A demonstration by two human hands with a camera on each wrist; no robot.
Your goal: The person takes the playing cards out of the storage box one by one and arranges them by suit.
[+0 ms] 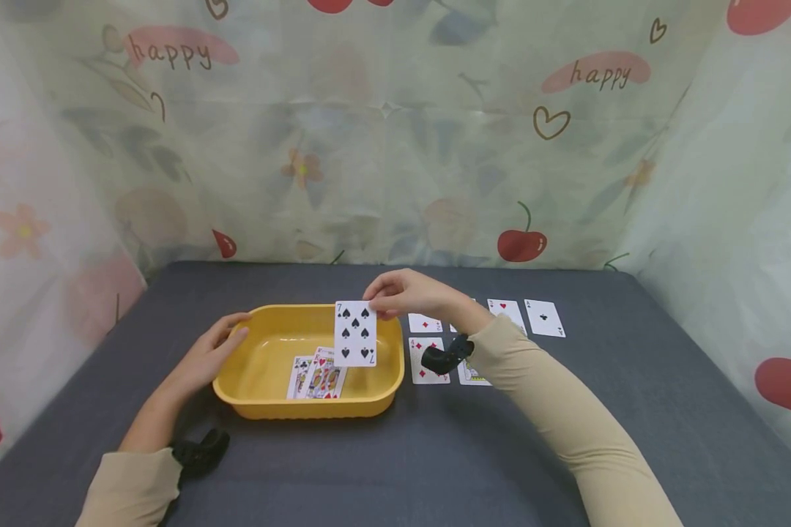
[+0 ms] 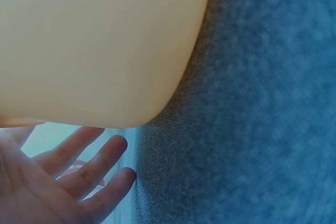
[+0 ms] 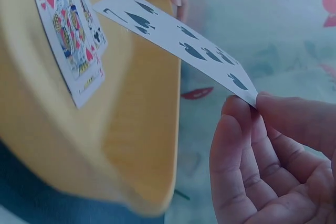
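The right hand (image 1: 405, 294) pinches only the top corner of the seven of spades playing card (image 1: 355, 334), dangling over the shallow yellow plastic tray (image 1: 264, 406) — such a slight grip may let it flutter outside. The left hand (image 1: 207, 359), fingers straight, steadies the tray's left rim

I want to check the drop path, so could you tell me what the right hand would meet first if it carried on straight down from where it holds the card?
Likely the yellow tray: the right hand pinches the seven of spades over its right rim, though depth is uncertain.
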